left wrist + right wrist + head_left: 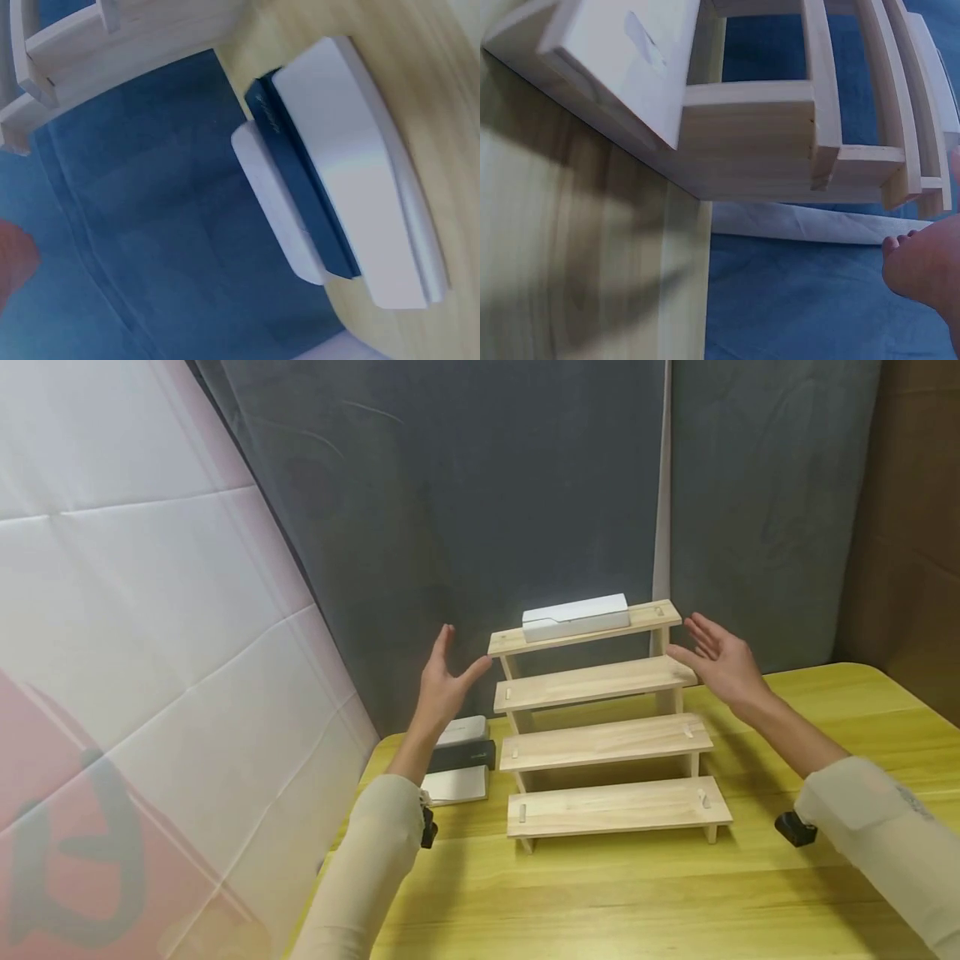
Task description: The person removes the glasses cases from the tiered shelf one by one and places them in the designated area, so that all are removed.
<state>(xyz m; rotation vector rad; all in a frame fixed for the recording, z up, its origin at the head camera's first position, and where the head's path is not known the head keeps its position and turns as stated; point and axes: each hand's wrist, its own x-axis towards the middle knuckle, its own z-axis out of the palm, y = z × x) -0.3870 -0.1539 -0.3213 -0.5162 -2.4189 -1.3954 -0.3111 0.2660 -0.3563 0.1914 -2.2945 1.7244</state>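
Note:
A wooden stepped rack (pixel 603 739) with several tiers stands on the table. On its top tier lies a long white box (pixel 576 617). My left hand (pixel 444 687) is beside the rack's upper left, thumb spread from the fingers, holding nothing; whether the thumb touches the shelf end, I cannot tell. Near the right end of the upper tiers is my right hand (pixel 722 662), its fingers extended and nothing in them. In the right wrist view part of that hand (pixel 926 262) shows by the rack's side (pixel 780 161).
Left of the rack a white case (pixel 463 730), a dark box (pixel 461 755) and a white flat box (pixel 456 785) lie side by side on the yellow wood-grain table (pixel 600 902). A grey curtain (pixel 465 510) hangs behind, and a white printed cloth (pixel 150 593) at left.

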